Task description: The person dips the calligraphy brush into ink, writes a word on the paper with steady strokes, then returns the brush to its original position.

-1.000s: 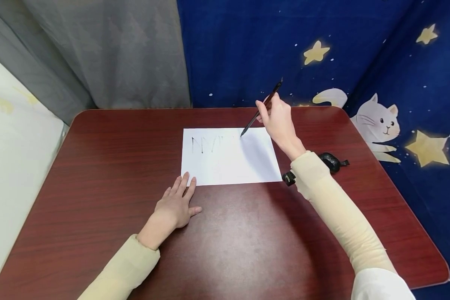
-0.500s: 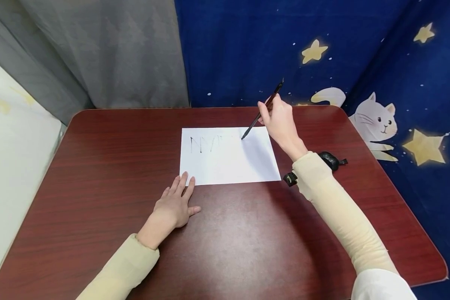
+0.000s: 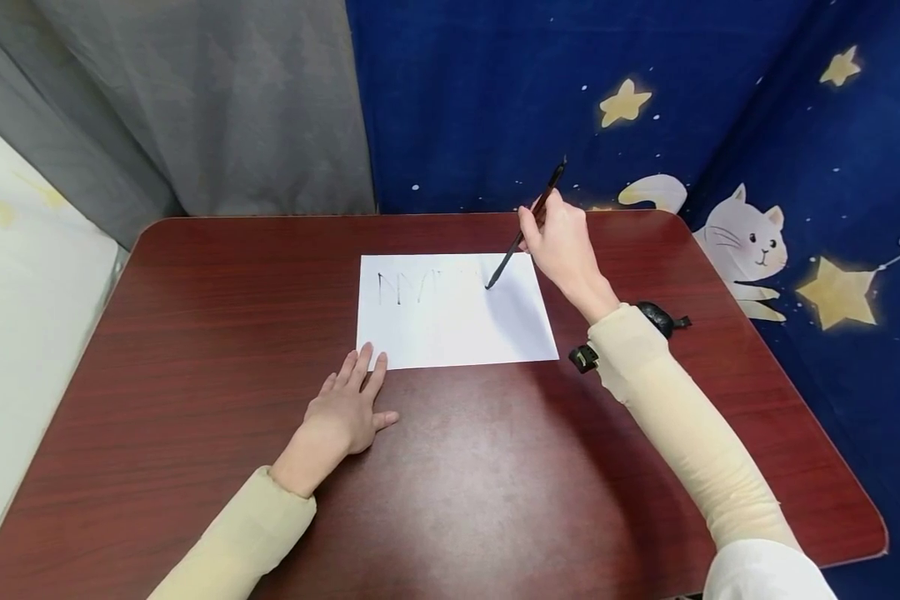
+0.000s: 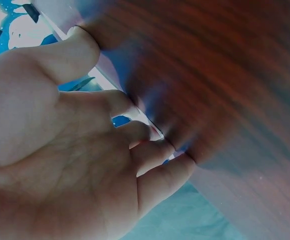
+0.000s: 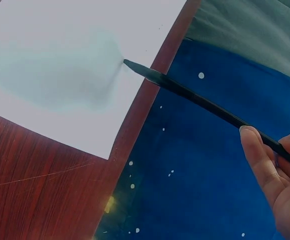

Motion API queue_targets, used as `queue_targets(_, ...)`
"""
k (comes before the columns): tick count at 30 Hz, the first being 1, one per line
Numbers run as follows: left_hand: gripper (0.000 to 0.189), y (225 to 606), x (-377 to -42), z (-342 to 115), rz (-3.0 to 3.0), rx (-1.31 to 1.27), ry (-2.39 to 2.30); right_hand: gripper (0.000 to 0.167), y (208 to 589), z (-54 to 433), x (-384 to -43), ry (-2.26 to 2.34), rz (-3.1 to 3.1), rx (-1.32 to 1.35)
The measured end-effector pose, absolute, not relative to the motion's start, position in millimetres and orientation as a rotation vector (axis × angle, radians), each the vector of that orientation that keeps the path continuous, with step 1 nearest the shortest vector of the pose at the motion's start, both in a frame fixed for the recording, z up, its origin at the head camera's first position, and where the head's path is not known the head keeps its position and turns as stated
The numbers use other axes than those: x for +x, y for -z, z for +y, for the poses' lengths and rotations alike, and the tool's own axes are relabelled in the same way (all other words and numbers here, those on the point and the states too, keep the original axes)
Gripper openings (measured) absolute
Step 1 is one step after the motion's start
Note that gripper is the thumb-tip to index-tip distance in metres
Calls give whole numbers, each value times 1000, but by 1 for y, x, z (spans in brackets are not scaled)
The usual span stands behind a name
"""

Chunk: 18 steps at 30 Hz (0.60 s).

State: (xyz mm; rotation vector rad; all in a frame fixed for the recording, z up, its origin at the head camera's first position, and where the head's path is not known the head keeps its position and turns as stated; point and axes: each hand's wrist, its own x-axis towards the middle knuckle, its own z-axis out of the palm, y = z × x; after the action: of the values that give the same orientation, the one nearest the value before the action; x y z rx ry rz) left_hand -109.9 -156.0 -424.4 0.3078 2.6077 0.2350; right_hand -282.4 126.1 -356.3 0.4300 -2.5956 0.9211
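Observation:
My right hand (image 3: 562, 246) pinches a dark, slim writing brush (image 5: 200, 101) partway up its handle. The brush slants, and its dark pointed tip meets the upper right part of a white sheet of paper (image 3: 450, 333). Thin dark strokes, some shaped like an N, run along the sheet's upper left; those farther right are faint. My left hand (image 3: 342, 412) lies with fingers spread, its fingertips on the sheet's lower left corner and the thumb on the table. In the left wrist view the palm of the left hand (image 4: 80, 140) shows, fingertips pressed down.
The sheet lies on a reddish-brown wooden table (image 3: 217, 308) with rounded far corners. A black strapped device (image 3: 656, 319) appears by the right wrist. Behind the table hang a grey curtain (image 3: 232, 100) and a blue curtain (image 3: 480, 92) with stars and a cat.
The brush tip has moved a short way down the sheet, towards me and slightly right. My left hand keeps its place on the corner. The whole head view has shifted a little.

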Motion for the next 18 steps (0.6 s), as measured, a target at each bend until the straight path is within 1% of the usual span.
queue_targets(13,82,427,-112,-158,2611,302,-228,20,349,125,-281,-891,-2643,431)
queue_targets(18,80,425,-111,-157,2613,321,-238,23,351,125,-280,-936,-2570,446)
